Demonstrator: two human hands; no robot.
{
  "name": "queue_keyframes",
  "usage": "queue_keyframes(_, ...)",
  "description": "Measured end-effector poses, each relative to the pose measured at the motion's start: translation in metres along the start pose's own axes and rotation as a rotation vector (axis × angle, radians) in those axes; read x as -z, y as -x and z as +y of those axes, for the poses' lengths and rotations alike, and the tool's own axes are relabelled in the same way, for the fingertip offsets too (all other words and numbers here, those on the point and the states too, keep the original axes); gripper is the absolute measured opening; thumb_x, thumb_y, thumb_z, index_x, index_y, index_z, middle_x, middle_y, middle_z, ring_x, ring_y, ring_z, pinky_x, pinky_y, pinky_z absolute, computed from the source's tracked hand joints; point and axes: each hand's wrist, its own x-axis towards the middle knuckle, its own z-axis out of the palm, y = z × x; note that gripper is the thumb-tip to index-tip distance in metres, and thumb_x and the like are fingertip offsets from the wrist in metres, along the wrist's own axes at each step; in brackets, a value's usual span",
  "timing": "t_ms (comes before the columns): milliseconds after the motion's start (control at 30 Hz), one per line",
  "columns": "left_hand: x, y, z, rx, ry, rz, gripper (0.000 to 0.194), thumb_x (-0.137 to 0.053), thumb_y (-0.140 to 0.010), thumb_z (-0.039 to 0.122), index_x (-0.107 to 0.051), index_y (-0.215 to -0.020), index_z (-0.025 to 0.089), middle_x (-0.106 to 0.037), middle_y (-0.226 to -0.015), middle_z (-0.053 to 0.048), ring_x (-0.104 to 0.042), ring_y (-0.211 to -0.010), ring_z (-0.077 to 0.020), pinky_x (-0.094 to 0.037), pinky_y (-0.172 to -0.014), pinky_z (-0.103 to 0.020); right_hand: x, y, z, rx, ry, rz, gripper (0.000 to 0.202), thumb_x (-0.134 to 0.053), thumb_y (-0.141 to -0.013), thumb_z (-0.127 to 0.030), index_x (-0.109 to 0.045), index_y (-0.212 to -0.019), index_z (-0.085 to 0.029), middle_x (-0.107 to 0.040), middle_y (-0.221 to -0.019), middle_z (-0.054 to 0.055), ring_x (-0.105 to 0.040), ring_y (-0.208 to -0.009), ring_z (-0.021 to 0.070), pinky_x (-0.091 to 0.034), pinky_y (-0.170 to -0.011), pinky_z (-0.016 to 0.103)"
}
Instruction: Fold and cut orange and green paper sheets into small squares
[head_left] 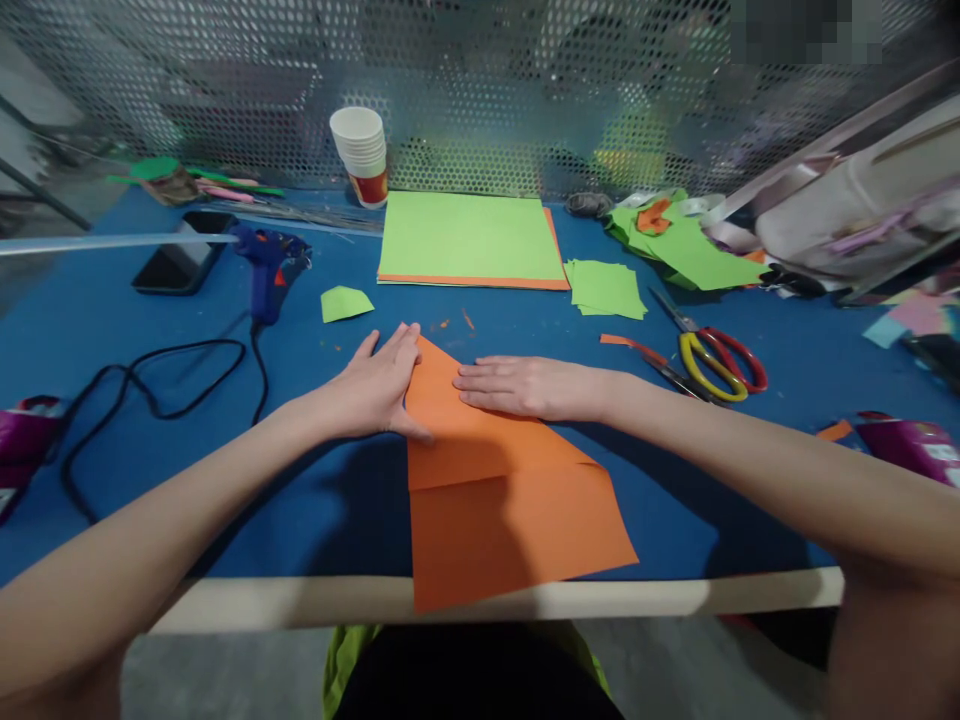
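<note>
A folded sheet of orange paper (pixel 517 530) lies on the blue table in front of me, its near end reaching over the table's front edge. Its far part is folded over into a slanted flap that comes to a point at the upper left. My left hand (pixel 382 385) rests along the left edge of the paper, fingers spread and thumb on the sheet. Flat on the folded part lies my right hand (pixel 525 386), its fingers stretched out to the left. Neither hand grips anything.
Green and orange sheets (pixel 469 235) lie stacked at the back, beside stacked paper cups (pixel 360 150) and green squares (pixel 606 288). Scissors (pixel 712 360) lie at right, near green scraps (pixel 690 240). A blue glue gun (pixel 266 270) with a black cable (pixel 180 345) sits at left.
</note>
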Motion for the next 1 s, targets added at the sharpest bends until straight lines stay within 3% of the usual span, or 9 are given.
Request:
queue_keyframes(300,0.002,-0.001,0.002,0.061,0.000,-0.025,0.141,-0.066,-0.058,0.076,0.003,-0.153,-0.002,-0.012,-0.159,-0.030,-0.005,-0.150,-0.0371,-0.006,-0.120,-0.053,-0.004,0.077,-0.045,-0.118,-0.094,0.059,0.048,-0.033,-0.099,-0.005,-0.041,-0.146,-0.014,-0.045,-0.150,0.014,-0.024,-0.146,0.0168,-0.033,-0.118,0.044)
queue_keyframes(500,0.006,-0.001,0.003,0.039,0.003,-0.016,0.143,-0.068,-0.055,0.078,0.002,-0.154,0.001,-0.020,-0.157,-0.030,-0.007,-0.150,-0.0385,-0.008,-0.120,-0.053,-0.008,0.128,-0.081,-0.218,-0.082,0.060,0.053,-0.032,-0.098,-0.005,-0.033,-0.150,-0.015,-0.047,-0.149,0.012,-0.029,-0.145,0.0175,-0.037,-0.116,0.046)
queue_keyframes(633,0.006,-0.001,0.004,0.046,-0.022,-0.037,0.143,-0.067,-0.056,0.079,0.002,-0.153,0.000,-0.022,-0.156,-0.031,-0.005,-0.150,-0.0378,-0.007,-0.119,-0.053,0.003,0.136,-0.094,-0.248,-0.027,0.142,0.048,-0.038,-0.096,-0.008,-0.046,-0.143,-0.016,-0.061,-0.136,0.012,-0.043,-0.138,0.0191,-0.042,-0.113,0.045)
queue_keyframes(700,0.005,-0.001,0.003,0.053,-0.033,-0.048,0.145,-0.067,-0.055,0.080,0.002,-0.153,0.000,-0.018,-0.157,-0.031,-0.004,-0.150,-0.0383,-0.006,-0.120,-0.052,0.012,0.120,-0.095,-0.277,-0.003,0.248,0.045,-0.044,-0.095,-0.013,-0.051,-0.139,-0.017,-0.066,-0.128,0.013,-0.050,-0.133,0.0208,-0.043,-0.112,0.046)
queue_keyframes(800,0.002,-0.002,0.000,0.048,-0.046,-0.033,0.148,-0.066,-0.052,0.083,0.001,-0.154,0.000,-0.010,-0.159,-0.030,-0.006,-0.149,-0.0411,-0.006,-0.119,-0.053,0.023,0.063,-0.089,-0.450,-0.014,0.385,0.043,-0.042,-0.096,-0.017,-0.054,-0.137,-0.018,-0.064,-0.131,0.013,-0.053,-0.130,0.0212,-0.042,-0.112,0.047)
queue_keyframes(867,0.000,-0.001,-0.002,0.026,-0.047,-0.014,0.146,-0.065,-0.053,0.083,0.000,-0.154,0.000,-0.010,-0.159,-0.031,-0.008,-0.149,-0.0416,-0.006,-0.119,-0.055,0.022,0.011,-0.080,-0.667,-0.095,0.402,0.046,-0.035,-0.099,-0.025,-0.048,-0.142,-0.014,-0.052,-0.144,0.015,-0.045,-0.137,0.0227,-0.037,-0.114,0.048)
queue_keyframes(1000,0.001,0.000,-0.002,-0.030,-0.011,0.025,0.131,-0.059,-0.063,0.080,-0.001,-0.155,0.006,-0.014,-0.159,-0.028,-0.010,-0.149,-0.0402,-0.008,-0.117,-0.059,0.002,-0.075,-0.057,-0.773,-0.233,0.303,0.080,-0.034,-0.096,-0.056,-0.023,-0.152,0.001,-0.018,-0.160,0.022,-0.013,-0.149,0.0300,-0.020,-0.120,0.052)
